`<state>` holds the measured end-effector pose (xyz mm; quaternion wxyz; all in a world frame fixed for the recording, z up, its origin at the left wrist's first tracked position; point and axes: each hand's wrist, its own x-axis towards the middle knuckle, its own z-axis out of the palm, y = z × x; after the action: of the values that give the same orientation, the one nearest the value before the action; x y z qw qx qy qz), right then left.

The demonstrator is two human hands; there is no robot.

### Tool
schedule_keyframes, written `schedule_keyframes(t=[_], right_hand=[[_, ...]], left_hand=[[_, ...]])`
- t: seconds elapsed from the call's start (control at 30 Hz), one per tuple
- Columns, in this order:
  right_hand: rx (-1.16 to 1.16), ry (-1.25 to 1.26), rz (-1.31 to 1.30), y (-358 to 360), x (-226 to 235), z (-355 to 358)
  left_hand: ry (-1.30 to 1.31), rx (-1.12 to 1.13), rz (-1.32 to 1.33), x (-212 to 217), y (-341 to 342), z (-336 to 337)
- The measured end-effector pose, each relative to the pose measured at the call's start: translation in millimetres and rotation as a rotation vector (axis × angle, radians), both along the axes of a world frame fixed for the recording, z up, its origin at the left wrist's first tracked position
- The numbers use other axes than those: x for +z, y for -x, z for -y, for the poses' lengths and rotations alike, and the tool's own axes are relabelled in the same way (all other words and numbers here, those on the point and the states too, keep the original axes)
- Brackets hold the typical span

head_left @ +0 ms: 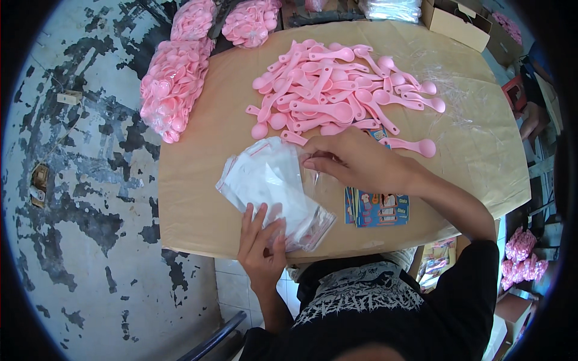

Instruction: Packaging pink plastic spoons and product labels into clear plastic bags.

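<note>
Pressing flat on the near end of a stack of clear plastic bags (271, 192), the left hand (262, 243) lies open with its fingers spread, gripping nothing. The stack sits on the near left part of the brown paper-covered tabletop (198, 180), close to the edge by the person's body. The right hand (355, 161) reaches across to the far end of the same stack, its fingertips pinching the top edge of one bag. Just behind that hand spreads a loose heap of pink plastic spoons (340, 90). A small pile of colourful printed cards (376, 207) lies beneath the right wrist. Bagged pink spoons (171, 84) rest along the tabletop's left edge.
</note>
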<state>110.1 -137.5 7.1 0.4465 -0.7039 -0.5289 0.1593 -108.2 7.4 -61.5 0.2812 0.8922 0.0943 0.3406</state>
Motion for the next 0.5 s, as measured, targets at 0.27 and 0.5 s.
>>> schedule_keyframes(t=[0.27,0.5], right_hand=[[0.284,0.054,-0.206,19,38,48],[-0.148,0.103,0.465,-43,-18,83]], left_hand=[[0.853,-0.238,0.038,37,-35,54],[1.348,-0.331,0.312,49,-78,72]])
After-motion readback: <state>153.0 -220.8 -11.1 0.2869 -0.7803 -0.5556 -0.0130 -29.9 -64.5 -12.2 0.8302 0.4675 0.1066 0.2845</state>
